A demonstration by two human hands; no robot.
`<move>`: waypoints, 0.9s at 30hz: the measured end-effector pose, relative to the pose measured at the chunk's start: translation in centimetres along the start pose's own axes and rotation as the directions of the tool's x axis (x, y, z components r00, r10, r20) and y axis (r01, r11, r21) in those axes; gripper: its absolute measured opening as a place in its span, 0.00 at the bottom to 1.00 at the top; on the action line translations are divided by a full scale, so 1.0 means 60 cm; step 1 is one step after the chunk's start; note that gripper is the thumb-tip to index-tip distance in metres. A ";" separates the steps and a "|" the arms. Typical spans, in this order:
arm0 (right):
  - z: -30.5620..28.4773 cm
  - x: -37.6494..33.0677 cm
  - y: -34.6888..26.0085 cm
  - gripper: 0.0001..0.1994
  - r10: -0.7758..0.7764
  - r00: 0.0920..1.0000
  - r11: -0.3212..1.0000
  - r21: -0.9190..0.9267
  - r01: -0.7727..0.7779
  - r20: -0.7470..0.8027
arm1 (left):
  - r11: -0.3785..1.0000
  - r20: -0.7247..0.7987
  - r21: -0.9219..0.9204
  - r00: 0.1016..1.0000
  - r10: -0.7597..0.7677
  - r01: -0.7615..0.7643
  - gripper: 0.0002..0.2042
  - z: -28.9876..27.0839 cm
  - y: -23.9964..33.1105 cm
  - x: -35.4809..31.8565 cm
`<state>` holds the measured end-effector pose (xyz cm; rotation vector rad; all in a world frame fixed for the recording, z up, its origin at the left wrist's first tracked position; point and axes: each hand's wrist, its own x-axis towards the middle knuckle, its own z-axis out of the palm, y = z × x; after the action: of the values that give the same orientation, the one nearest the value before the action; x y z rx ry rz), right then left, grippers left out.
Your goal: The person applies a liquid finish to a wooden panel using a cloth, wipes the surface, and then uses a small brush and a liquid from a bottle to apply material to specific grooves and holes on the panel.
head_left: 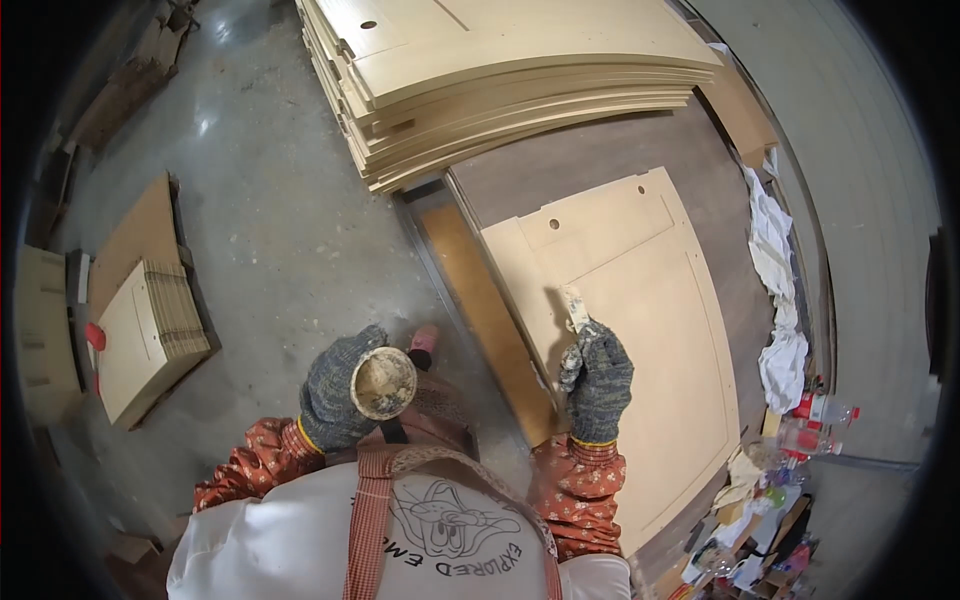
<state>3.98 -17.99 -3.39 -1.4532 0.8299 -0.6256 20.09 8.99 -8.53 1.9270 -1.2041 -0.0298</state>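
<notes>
In my left hand [333,396], which wears a grey knit glove, is a small round cup [384,384]. Beige paste coats the inside of this cup and its rim. My right hand [604,372], gloved the same way, closes around a putty knife [575,308]. Cream-coloured paste smears the knife's blade and the glove's thumb side. Below the knife lies a pale flat panel [660,330] with round holes near its far edge and thin grooves along its sides. Whether the blade touches the panel I cannot tell.
A stack of similar panels [520,50] stands at the far end of the workbench [545,175]. White crumpled sheets [775,260], plastic bottles [815,425] and mixed scraps line the right side. On the floor at left sits another panel pile [150,335] with a red object [95,336] on it.
</notes>
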 end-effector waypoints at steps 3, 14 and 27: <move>0.015 -0.020 0.029 0.12 0.060 0.998 0.998 0.000 -0.060 -0.030 | 0.994 0.087 -0.059 0.992 -0.088 0.094 0.32 -0.030 0.009 -0.005; 0.129 0.023 0.030 0.13 -0.520 0.854 0.545 -0.777 0.315 -0.018 | 0.988 0.225 -0.125 0.967 0.118 -0.091 0.30 -0.078 -0.056 0.129; 0.219 0.084 -0.007 0.18 -0.237 0.961 0.280 -0.957 -0.075 -0.144 | 0.937 0.330 -0.318 0.909 0.254 -0.147 0.35 -0.083 -0.222 0.215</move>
<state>17.52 -14.17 -4.34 -2.6055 1.5124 -0.3448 38.85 4.95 -9.10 1.5732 -1.5497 -0.4502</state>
